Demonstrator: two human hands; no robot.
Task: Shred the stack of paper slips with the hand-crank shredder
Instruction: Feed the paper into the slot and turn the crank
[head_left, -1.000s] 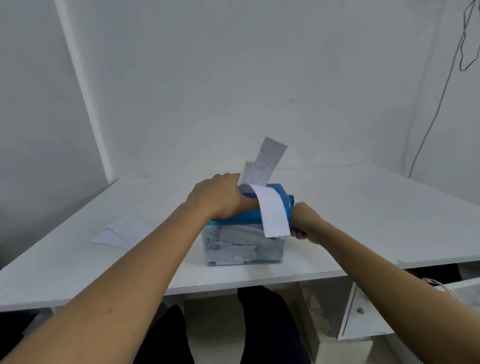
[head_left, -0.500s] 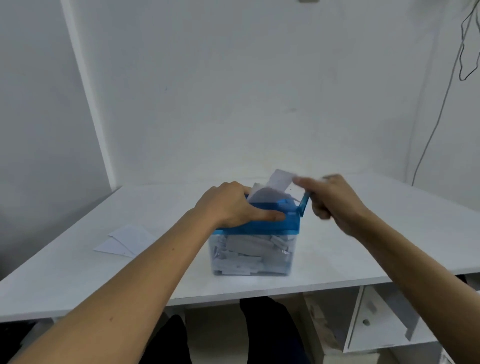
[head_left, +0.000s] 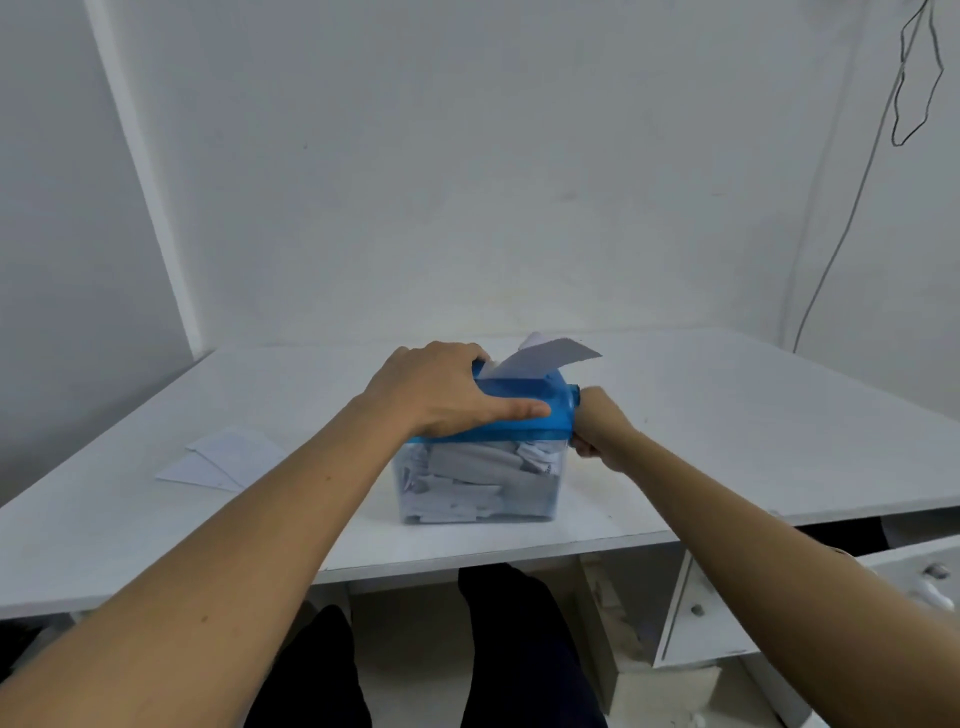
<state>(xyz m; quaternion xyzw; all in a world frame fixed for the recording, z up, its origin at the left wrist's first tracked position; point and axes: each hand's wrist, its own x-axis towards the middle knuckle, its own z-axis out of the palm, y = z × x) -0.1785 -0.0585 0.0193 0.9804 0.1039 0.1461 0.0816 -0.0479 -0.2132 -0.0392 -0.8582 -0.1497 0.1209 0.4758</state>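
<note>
Paper (head_left: 545, 357) is sticking out, bent, from the shredder (head_left: 524, 415) near the front of the table (head_left: 727, 441). Left hand (head_left: 441, 395) is gripping its blue top; right hand (head_left: 597, 431) is clenching the crank (head_left: 573, 393). Its bin (head_left: 478, 493) is looking packed, so shreds could be backing up and jamming it.

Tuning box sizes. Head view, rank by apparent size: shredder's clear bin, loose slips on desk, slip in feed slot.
1. clear bin
2. loose slips
3. slip in feed slot, exposed part only
</note>
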